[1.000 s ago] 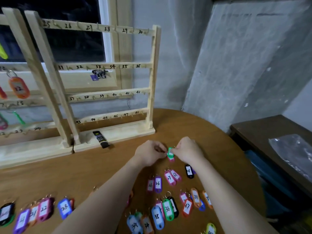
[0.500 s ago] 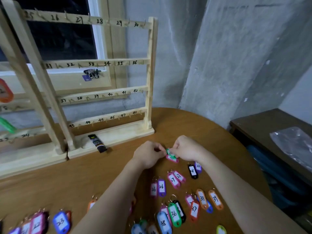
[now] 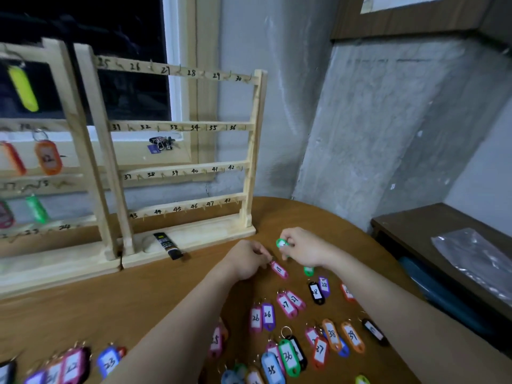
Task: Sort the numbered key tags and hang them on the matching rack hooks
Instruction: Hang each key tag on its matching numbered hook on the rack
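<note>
Bare desk (image 3: 291,217) lies between fingers (image 3: 279,249) and rack (image 3: 194,231); tags (image 3: 288,303) crowd the desk behind fingers.

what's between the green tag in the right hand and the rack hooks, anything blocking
Nothing visible. The right hand grips the green tag above bare table, with open air up to the rack. The black tube lies off to the left on the base.

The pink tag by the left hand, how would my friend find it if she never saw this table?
Start at the wooden rack numbered 25 to 48 and come down to the brown table in front of it. Two hands meet there; the left hand pinches the ring end of the pink tag. It lies alone, nearest the rack, above the rows of other tags, and seems to read 18.
</note>
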Demonstrator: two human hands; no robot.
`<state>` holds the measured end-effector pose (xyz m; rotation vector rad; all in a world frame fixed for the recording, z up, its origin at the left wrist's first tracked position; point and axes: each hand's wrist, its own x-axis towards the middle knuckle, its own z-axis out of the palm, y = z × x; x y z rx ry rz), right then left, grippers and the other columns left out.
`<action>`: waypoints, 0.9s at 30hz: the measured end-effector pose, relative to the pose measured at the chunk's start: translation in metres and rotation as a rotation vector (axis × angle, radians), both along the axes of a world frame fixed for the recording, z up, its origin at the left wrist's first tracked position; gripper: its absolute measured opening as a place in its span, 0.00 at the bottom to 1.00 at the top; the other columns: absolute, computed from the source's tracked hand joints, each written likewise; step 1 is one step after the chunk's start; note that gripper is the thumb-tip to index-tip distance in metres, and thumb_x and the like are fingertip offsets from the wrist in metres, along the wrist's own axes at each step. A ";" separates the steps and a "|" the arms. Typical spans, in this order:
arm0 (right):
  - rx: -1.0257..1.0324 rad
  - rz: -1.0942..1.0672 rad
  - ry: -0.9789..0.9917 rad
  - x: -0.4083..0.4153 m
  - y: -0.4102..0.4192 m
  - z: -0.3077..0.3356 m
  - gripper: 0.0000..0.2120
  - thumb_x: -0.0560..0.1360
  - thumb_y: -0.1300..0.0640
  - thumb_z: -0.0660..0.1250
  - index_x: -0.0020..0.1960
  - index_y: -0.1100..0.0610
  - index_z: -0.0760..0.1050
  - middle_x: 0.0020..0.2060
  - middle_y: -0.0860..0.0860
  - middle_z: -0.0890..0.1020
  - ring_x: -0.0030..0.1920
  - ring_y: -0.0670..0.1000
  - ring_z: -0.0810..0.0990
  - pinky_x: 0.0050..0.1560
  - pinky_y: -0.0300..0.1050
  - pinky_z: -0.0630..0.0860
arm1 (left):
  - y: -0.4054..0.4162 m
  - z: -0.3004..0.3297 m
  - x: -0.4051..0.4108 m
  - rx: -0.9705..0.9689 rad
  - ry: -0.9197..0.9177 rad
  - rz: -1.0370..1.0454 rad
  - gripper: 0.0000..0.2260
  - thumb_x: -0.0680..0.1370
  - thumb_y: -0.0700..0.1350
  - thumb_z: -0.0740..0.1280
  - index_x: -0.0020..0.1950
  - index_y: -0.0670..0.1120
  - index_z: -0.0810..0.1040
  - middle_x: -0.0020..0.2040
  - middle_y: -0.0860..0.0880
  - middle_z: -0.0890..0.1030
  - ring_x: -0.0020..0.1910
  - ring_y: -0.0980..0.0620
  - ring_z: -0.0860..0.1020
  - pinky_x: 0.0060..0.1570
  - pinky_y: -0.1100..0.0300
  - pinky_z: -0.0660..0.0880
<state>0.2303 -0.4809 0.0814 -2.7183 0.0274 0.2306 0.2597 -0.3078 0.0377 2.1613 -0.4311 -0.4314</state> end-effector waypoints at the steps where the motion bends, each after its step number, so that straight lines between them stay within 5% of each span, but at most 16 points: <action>1: 0.028 0.008 -0.019 -0.003 0.004 0.006 0.06 0.82 0.57 0.62 0.48 0.54 0.75 0.39 0.47 0.85 0.26 0.40 0.73 0.30 0.38 0.65 | 0.006 0.004 -0.002 -0.021 0.004 0.013 0.06 0.81 0.45 0.68 0.47 0.48 0.84 0.40 0.51 0.83 0.38 0.57 0.77 0.42 0.64 0.73; 9: 0.223 0.141 -0.103 -0.027 0.081 0.034 0.12 0.87 0.55 0.53 0.49 0.57 0.71 0.38 0.52 0.74 0.23 0.40 0.68 0.26 0.36 0.64 | 0.139 0.050 -0.046 -0.080 -0.315 0.238 0.09 0.79 0.40 0.68 0.40 0.46 0.83 0.38 0.51 0.84 0.36 0.59 0.80 0.41 0.64 0.76; 12: 0.291 0.218 -0.148 -0.034 0.129 0.035 0.15 0.87 0.53 0.52 0.45 0.56 0.70 0.35 0.50 0.73 0.20 0.39 0.67 0.26 0.36 0.64 | 0.199 0.070 -0.064 -0.039 -0.416 0.343 0.08 0.80 0.40 0.67 0.42 0.45 0.83 0.37 0.53 0.83 0.34 0.63 0.78 0.34 0.74 0.70; 16: 0.445 0.280 -0.175 -0.035 0.196 0.042 0.18 0.87 0.54 0.52 0.44 0.57 0.75 0.30 0.50 0.70 0.21 0.45 0.66 0.26 0.38 0.64 | 0.265 0.094 -0.072 -0.020 -0.484 0.453 0.09 0.80 0.45 0.70 0.40 0.48 0.84 0.34 0.54 0.84 0.34 0.54 0.81 0.36 0.62 0.77; 21: 0.543 0.319 -0.240 -0.031 0.253 0.065 0.18 0.85 0.50 0.58 0.45 0.58 0.81 0.27 0.47 0.70 0.21 0.46 0.64 0.23 0.36 0.60 | 0.299 0.120 -0.059 0.011 -0.561 0.565 0.08 0.80 0.45 0.70 0.44 0.44 0.85 0.34 0.51 0.81 0.30 0.56 0.74 0.28 0.65 0.67; 27: 0.726 0.258 -0.149 0.002 0.293 0.087 0.18 0.85 0.53 0.54 0.49 0.62 0.77 0.29 0.48 0.65 0.21 0.46 0.61 0.25 0.38 0.54 | 0.303 0.124 -0.030 0.017 -0.622 0.651 0.10 0.83 0.46 0.66 0.45 0.46 0.84 0.40 0.52 0.85 0.27 0.61 0.76 0.26 0.66 0.67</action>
